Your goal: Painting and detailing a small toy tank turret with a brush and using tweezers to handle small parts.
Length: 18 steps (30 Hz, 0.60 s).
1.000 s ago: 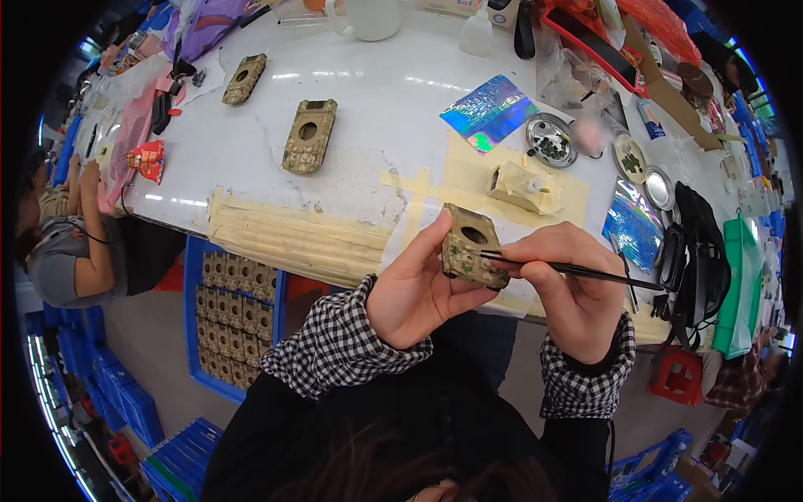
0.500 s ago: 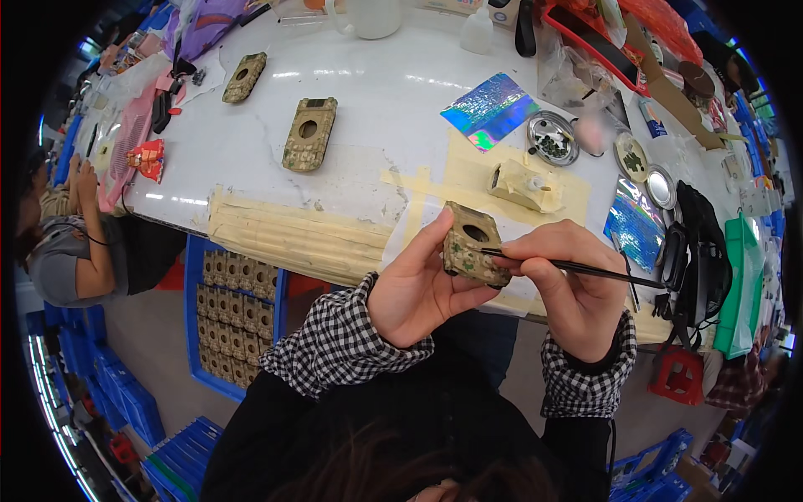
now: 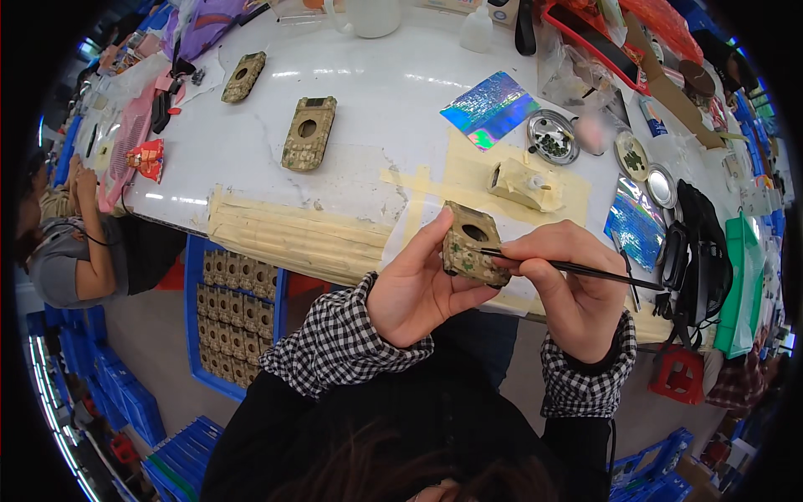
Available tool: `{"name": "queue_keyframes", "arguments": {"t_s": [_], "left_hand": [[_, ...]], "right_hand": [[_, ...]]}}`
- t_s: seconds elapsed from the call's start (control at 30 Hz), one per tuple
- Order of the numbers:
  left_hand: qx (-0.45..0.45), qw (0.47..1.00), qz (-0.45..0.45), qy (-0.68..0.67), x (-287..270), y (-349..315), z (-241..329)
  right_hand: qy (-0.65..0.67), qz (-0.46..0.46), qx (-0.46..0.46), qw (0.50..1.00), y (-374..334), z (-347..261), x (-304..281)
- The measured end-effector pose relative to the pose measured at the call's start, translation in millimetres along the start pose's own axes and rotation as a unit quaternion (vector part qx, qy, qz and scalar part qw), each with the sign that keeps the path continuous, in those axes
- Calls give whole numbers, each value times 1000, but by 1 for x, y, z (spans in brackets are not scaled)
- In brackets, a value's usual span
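Note:
My left hand (image 3: 422,289) grips a camouflage-patterned toy tank hull (image 3: 470,238) with a round hole in its top, its thumb and fingers along the sides. Slim black tweezers (image 3: 577,267) are pinched in my right hand (image 3: 577,280), their tips at the hull's top beside the hole. Whether the tips hold a small piece is too fine to tell. Beyond my hands, a tan block (image 3: 525,186) wrapped in tape rests on the table. A round metal tin (image 3: 552,138) holds small dark green bits, and a second round dish (image 3: 631,157) has more.
Two more tank hulls (image 3: 309,134) lie at the left of the white table (image 3: 376,109). Below the edge, a blue crate (image 3: 194,335) holds rows of hulls. Shiny holographic sheets (image 3: 491,110), a red-cased phone (image 3: 594,46) and a black bag (image 3: 701,251) are rightward. A person (image 3: 71,251) sits at left.
The tweezers' rear end has shifted very slightly; their tips stay at nearly the same place on the hull. My left hand and the hull have barely moved.

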<state>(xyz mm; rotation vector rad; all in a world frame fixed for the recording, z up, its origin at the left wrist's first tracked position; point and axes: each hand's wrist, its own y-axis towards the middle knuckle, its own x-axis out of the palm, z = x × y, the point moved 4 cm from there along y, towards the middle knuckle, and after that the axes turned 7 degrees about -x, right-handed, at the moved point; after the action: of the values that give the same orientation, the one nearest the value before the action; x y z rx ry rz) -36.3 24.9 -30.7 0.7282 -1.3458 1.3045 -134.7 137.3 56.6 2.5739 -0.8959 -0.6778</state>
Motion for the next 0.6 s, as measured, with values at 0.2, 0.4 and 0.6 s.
{"name": "queue_keyframes", "arguments": {"t_s": [0.2, 0.4, 0.6], "left_hand": [[-1, 1000, -19, -3, 0, 0, 0], [-3, 1000, -26, -6, -1, 0, 0], [-1, 1000, -17, 0, -1, 1, 0]], "right_hand": [[-3, -3, -1, 1000, 0, -1, 0], [-2, 0, -1, 1000, 0, 0, 1], [-8, -5, 0, 1000, 0, -1, 1]]}}
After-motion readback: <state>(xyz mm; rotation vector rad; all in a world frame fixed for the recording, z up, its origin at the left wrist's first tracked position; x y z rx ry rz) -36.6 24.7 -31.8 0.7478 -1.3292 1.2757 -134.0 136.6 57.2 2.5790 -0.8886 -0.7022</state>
